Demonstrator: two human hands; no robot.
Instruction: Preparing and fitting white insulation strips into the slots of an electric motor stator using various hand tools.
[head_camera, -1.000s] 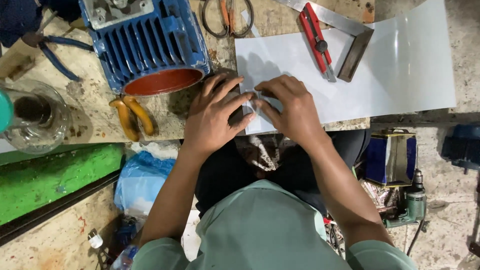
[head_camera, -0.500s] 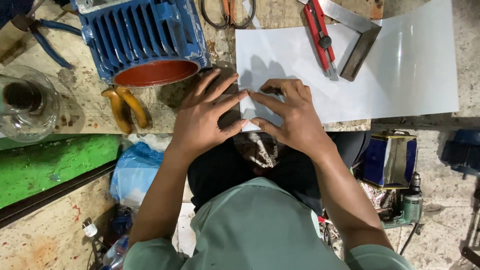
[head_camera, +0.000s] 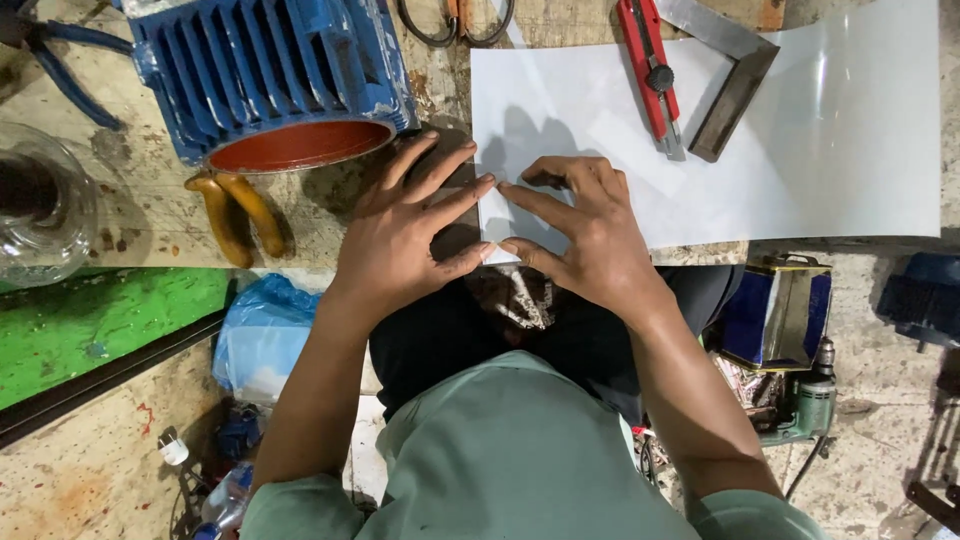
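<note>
A large white sheet (head_camera: 760, 150) lies on a worn wooden bench (head_camera: 150, 200). Both my hands press on its near left corner at the bench edge. My left hand (head_camera: 405, 235) is spread flat, its fingertips touching the sheet's left edge. My right hand (head_camera: 580, 235) lies on the sheet, index finger and thumb pinching the small corner piece between them. The fingertips of both hands meet over that corner.
A blue finned motor housing (head_camera: 270, 80) with a red opening stands at the left. Yellow-handled pliers (head_camera: 235, 215), a glass jar (head_camera: 40, 210), scissors (head_camera: 455, 20), a red utility knife (head_camera: 650, 75) and a metal try square (head_camera: 725, 70) lie around. A drill (head_camera: 805, 400) and blue can (head_camera: 775, 310) sit below the bench.
The view has shifted slightly. My hands stay on the sheet's corner, with fingers spread a little wider and pressed closer together.
</note>
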